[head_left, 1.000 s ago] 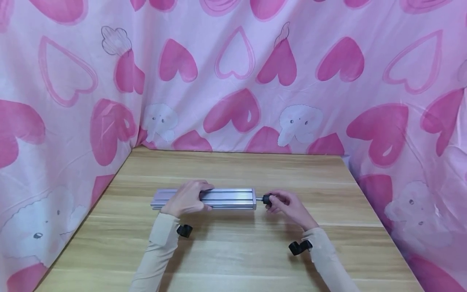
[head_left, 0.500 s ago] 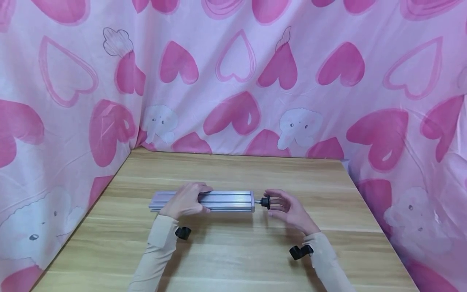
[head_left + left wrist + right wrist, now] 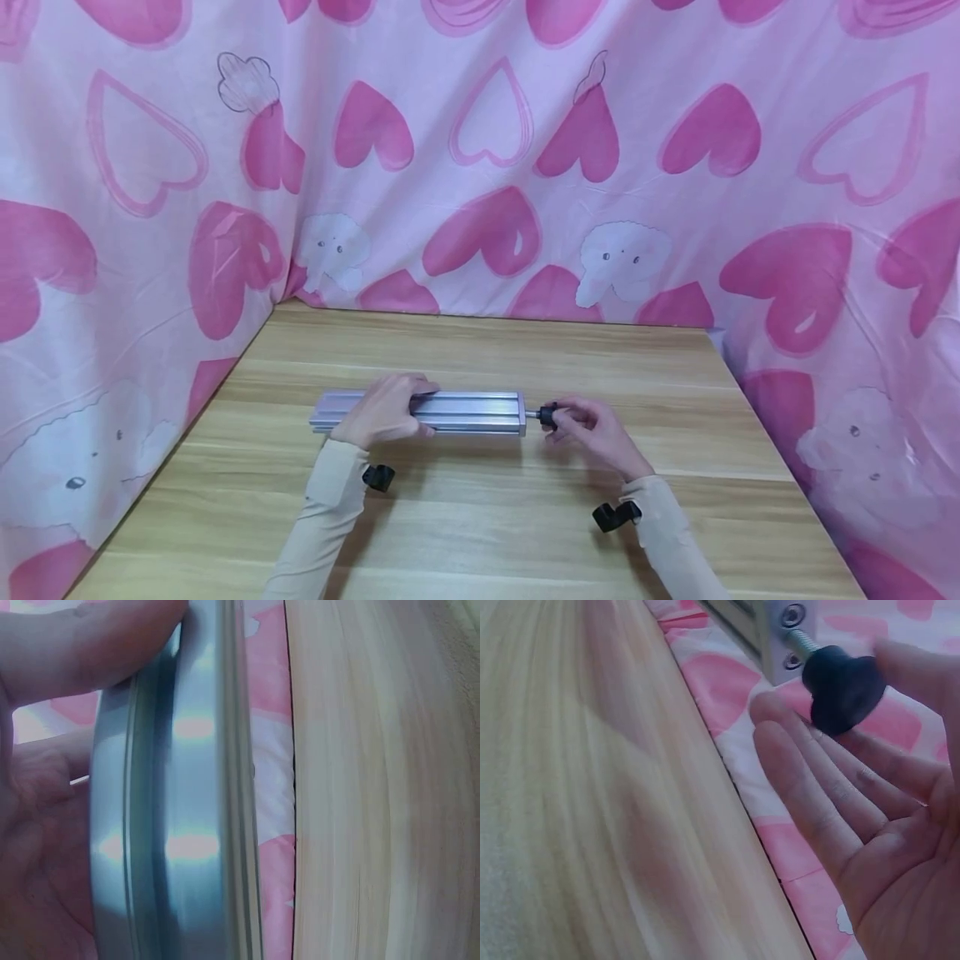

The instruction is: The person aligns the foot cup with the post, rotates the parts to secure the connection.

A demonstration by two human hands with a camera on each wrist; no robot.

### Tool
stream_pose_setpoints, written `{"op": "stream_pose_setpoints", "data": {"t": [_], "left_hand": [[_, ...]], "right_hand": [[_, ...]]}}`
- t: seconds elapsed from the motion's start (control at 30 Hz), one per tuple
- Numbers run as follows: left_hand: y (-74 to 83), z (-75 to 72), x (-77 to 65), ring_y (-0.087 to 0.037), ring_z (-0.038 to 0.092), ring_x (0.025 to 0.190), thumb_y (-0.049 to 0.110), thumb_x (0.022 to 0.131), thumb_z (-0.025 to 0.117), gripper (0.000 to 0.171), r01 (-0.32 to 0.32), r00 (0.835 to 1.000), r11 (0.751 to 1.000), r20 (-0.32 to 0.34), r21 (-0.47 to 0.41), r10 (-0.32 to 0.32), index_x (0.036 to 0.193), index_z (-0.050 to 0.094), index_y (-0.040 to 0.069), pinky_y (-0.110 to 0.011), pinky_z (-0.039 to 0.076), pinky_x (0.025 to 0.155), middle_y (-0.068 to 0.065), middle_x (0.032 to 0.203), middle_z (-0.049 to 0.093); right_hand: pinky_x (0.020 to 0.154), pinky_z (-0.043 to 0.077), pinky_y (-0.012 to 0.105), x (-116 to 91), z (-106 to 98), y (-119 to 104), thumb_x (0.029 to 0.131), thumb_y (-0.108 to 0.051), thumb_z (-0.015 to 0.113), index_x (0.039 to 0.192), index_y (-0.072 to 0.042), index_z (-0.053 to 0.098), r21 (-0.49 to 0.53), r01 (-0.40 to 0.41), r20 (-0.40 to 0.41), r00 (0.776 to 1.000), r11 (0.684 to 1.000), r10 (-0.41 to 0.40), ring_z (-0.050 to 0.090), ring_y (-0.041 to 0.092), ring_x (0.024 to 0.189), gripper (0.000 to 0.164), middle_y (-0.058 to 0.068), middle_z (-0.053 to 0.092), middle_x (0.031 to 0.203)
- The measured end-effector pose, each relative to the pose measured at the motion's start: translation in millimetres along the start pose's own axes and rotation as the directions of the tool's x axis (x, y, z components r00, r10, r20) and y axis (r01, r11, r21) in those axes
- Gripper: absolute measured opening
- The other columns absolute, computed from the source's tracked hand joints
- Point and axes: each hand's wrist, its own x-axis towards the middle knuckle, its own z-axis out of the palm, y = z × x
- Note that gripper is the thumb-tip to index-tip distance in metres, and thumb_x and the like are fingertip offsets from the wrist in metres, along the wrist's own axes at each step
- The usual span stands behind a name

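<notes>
A silver aluminium profile (image 3: 468,412) lies sideways over the table, and my left hand (image 3: 386,410) grips it near the middle. In the left wrist view the thumb (image 3: 97,645) presses on the grooved metal face (image 3: 199,787). From the end plate (image 3: 780,637) at its right end a threaded rod (image 3: 801,645) sticks out, bearing a black knob (image 3: 844,686). My right hand (image 3: 596,429) pinches this knob (image 3: 547,416) between thumb and index finger. The other fingers (image 3: 802,780) extend below the knob in the right wrist view.
A wood-grain table (image 3: 480,533) lies under both hands. Pink heart-patterned cloth (image 3: 480,108) hangs behind it and along both sides. Black camera mounts (image 3: 617,517) sit at the wrists, over beige sleeves (image 3: 330,500).
Half a second ago the right hand's fingers were spread off the knob; now they pinch it, as they did a second ago. The left hand keeps its grip on the profile.
</notes>
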Motion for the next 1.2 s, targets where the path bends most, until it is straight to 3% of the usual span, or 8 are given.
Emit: {"op": "stream_pose_setpoints", "data": {"t": [0.13, 0.27, 0.5, 0.77, 0.9, 1.0, 1.1, 1.2], "left_hand": [[0.3, 0.4, 0.6, -0.028, 0.068, 0.113, 0.03, 0.067, 0.086, 0.064, 0.003, 1.0, 1.0, 0.006, -0.007, -0.003, 0.125, 0.072, 0.008, -0.047, 0.053, 0.098, -0.01, 0.122, 0.073], [0.0, 0.4, 1.2, -0.029, 0.067, 0.113, 0.03, 0.067, 0.085, 0.065, 0.016, 1.0, 1.0, 0.012, -0.017, -0.015, 0.126, 0.071, 0.008, -0.048, 0.052, 0.099, -0.011, 0.123, 0.072], [-1.1, 0.3, 2.0, -0.026, 0.068, 0.107, 0.03, 0.067, 0.085, 0.063, -0.002, 1.0, 1.0, 0.011, -0.012, 0.002, 0.124, 0.072, 0.007, -0.047, 0.053, 0.096, -0.009, 0.118, 0.073], [-0.5, -1.0, 3.4, -0.023, 0.067, 0.103, 0.029, 0.068, 0.086, 0.064, 0.028, 0.999, 0.999, 0.033, -0.028, -0.027, 0.126, 0.071, 0.007, -0.045, 0.054, 0.094, -0.009, 0.117, 0.073], [-1.3, -2.4, 4.5, -0.022, 0.067, 0.102, 0.027, 0.068, 0.085, 0.065, 0.041, 0.998, 0.998, 0.049, -0.043, -0.039, 0.127, 0.07, 0.006, -0.045, 0.053, 0.095, -0.009, 0.116, 0.073], [-1.8, -3.7, 5.5, -0.022, 0.067, 0.102, 0.027, 0.067, 0.085, 0.066, 0.033, 0.998, 0.998, 0.05, -0.047, -0.031, 0.127, 0.07, 0.006, -0.045, 0.053, 0.095, -0.009, 0.115, 0.073], [-1.8, -4.5, 5.0, -0.022, 0.067, 0.103, 0.028, 0.066, 0.085, 0.066, 0.029, 0.999, 0.998, 0.045, -0.05, -0.027, 0.127, 0.071, 0.006, -0.044, 0.053, 0.095, -0.008, 0.116, 0.073], [-1.9, -4.3, 2.2, -0.023, 0.067, 0.105, 0.028, 0.066, 0.085, 0.067, 0.039, 0.998, 0.998, 0.047, -0.058, -0.037, 0.127, 0.07, 0.006, -0.045, 0.053, 0.096, -0.009, 0.118, 0.073]], "right_hand": [[0.081, 0.061, 0.043, 0.0, 1.0, -1.0, 0.107, -0.026, 0.049, 0.13, 0.006, 0.058, -0.003, -0.061, 0.009, 0.998, 0.998, 0.061, 0.074, 0.041, 0.089, 0.04, 0.025, 0.074, 0.105], [0.087, 0.06, 0.036, -2.5, 1.5, -3.3, 0.103, -0.025, 0.059, 0.142, 0.0, 0.052, -0.028, -0.093, -0.033, 0.995, 0.995, 0.092, 0.072, 0.035, 0.102, 0.047, 0.024, 0.067, 0.123], [0.098, 0.054, 0.026, -2.6, 0.6, -4.6, 0.09, -0.004, 0.073, 0.147, -0.009, 0.049, 0.031, -0.002, -0.025, 1.0, 1.0, 0.003, 0.061, 0.038, 0.124, 0.062, 0.025, 0.05, 0.147], [0.096, 0.055, 0.026, 0.9, 0.2, -5.0, 0.089, -0.007, 0.076, 0.14, -0.009, 0.057, -0.039, 0.034, -0.04, 0.999, 0.999, -0.036, 0.068, 0.027, 0.113, 0.055, 0.022, 0.062, 0.133], [0.084, 0.061, 0.038, 3.4, 0.4, -6.9, 0.098, -0.02, 0.067, 0.131, -0.004, 0.062, -0.017, -0.041, -0.041, 0.998, 0.999, 0.04, 0.074, 0.03, 0.095, 0.037, 0.02, 0.072, 0.113], [0.076, 0.062, 0.043, 5.2, 1.4, -8.8, 0.106, -0.03, 0.052, 0.125, 0.005, 0.062, 0.016, -0.106, -0.011, 0.994, 0.994, 0.106, 0.076, 0.032, 0.083, 0.041, 0.025, 0.074, 0.101], [0.079, 0.062, 0.038, 4.7, 2.3, -9.4, 0.108, -0.033, 0.047, 0.128, 0.006, 0.06, -0.004, -0.13, -0.007, 0.992, 0.992, 0.13, 0.076, 0.03, 0.087, 0.046, 0.026, 0.073, 0.105], [0.087, 0.059, 0.029, 2.6, 3.7, -8.1, 0.103, -0.028, 0.058, 0.137, 0.0, 0.056, -0.05, -0.107, -0.028, 0.994, 0.993, 0.106, 0.073, 0.029, 0.101, 0.045, 0.022, 0.069, 0.12]]}}
